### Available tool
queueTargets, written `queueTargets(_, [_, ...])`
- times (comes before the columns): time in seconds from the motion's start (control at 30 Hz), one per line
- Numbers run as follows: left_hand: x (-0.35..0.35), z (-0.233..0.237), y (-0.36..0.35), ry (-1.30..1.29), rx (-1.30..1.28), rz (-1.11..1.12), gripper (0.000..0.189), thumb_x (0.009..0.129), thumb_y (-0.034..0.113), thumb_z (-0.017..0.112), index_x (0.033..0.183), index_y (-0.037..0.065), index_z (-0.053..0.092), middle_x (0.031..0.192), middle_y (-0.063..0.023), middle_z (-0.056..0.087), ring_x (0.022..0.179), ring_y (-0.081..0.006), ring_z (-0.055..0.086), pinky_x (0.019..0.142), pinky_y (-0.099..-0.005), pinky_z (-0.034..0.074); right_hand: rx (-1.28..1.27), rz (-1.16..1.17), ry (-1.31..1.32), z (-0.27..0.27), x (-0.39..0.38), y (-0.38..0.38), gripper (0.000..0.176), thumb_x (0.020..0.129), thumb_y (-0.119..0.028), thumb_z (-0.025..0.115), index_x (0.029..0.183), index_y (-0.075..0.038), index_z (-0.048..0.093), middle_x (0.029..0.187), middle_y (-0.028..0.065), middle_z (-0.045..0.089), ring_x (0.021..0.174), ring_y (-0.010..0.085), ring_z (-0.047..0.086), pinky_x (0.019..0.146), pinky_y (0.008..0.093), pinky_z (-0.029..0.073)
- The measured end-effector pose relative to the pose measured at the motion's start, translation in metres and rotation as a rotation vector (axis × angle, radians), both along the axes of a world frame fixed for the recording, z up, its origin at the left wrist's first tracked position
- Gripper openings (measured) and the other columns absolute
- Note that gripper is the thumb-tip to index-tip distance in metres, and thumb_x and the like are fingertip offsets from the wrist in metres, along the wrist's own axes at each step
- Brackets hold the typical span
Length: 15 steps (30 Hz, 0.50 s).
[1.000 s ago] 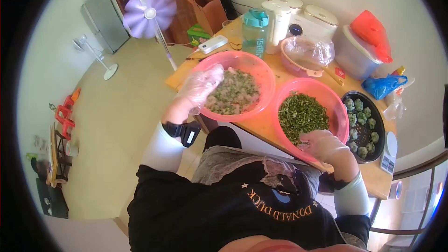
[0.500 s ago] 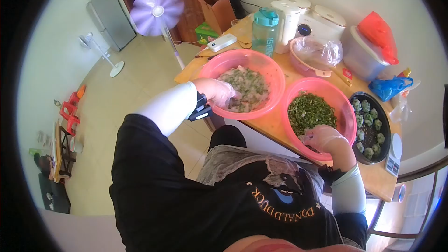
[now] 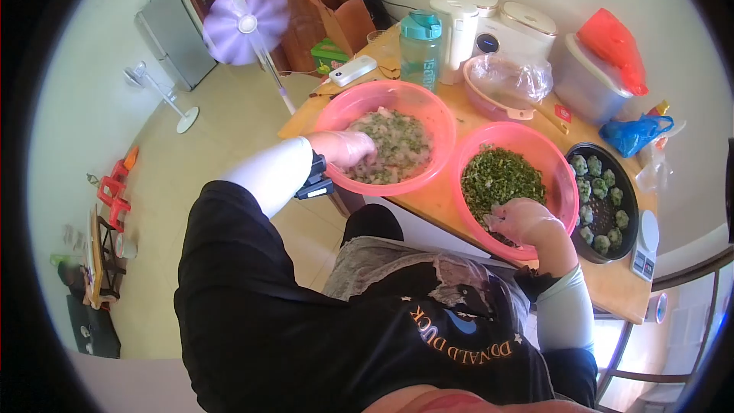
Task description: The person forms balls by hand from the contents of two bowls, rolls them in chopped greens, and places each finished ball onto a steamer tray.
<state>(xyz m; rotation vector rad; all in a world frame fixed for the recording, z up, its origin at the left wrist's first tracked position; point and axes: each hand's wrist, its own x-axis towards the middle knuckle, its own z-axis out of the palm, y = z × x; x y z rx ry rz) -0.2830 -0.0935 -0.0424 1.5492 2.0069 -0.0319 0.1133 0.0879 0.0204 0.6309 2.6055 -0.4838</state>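
In the head view, my left hand (image 3: 353, 149), in a clear glove, reaches over the near left rim of a pink bowl (image 3: 443, 126). Its curled fingers press into a pale, wet mixture flecked with green (image 3: 397, 141), and their tips are partly hidden. My right hand (image 3: 526, 220), gloved too, is inside a second pink bowl (image 3: 564, 183). Its fingers bend closed around chopped greens (image 3: 501, 176) at the near side. To the right, a round black pan (image 3: 631, 206) holds several green-flecked balls (image 3: 595, 187).
Behind the bowls stand a teal bottle (image 3: 420, 53), a white pitcher (image 3: 456, 30), a plastic-lined pink basin (image 3: 497, 107) and a lidded tub (image 3: 589, 80). A kitchen scale (image 3: 644, 248) sits beside the pan. A purple fan (image 3: 246, 24) is beyond the table's left end.
The whole view has shifted slightly. My left hand has shifted a little within the pale mixture, its fingers bent down. My right hand stays in the greens, its fingers more curled.
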Motion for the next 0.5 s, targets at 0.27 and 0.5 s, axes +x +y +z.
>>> queueTargets(0.27, [0.042,0.076,-0.002,0.097,-0.014,-0.064,0.041,0.084,0.017,0.071,0.125,0.014,0.068,0.101,-0.0123,0.072,0.097,-0.029,0.068,0.087,-0.0399,0.053,0.011,0.022,0.042,-0.009,0.002,0.002,0.044,0.095,-0.041,0.057,0.119,-0.007,0.07,0.098,0.0232,0.07,0.094,0.0397,0.067,0.089,0.0473,0.051])
queueTargets(0.5, [0.05,0.054,-0.005,0.132,-0.189,-0.06,0.046,0.083,0.01,0.068,0.129,0.01,0.065,0.106,-0.0147,0.071,0.099,-0.0265,0.066,0.088,-0.0425,0.051,-0.011,-0.035,-0.007,0.0,-0.001,0.0,0.043,0.095,-0.044,0.055,0.112,-0.009,0.072,0.102,0.0221,0.071,0.101,0.0406,0.065,0.093,0.0479,0.049])
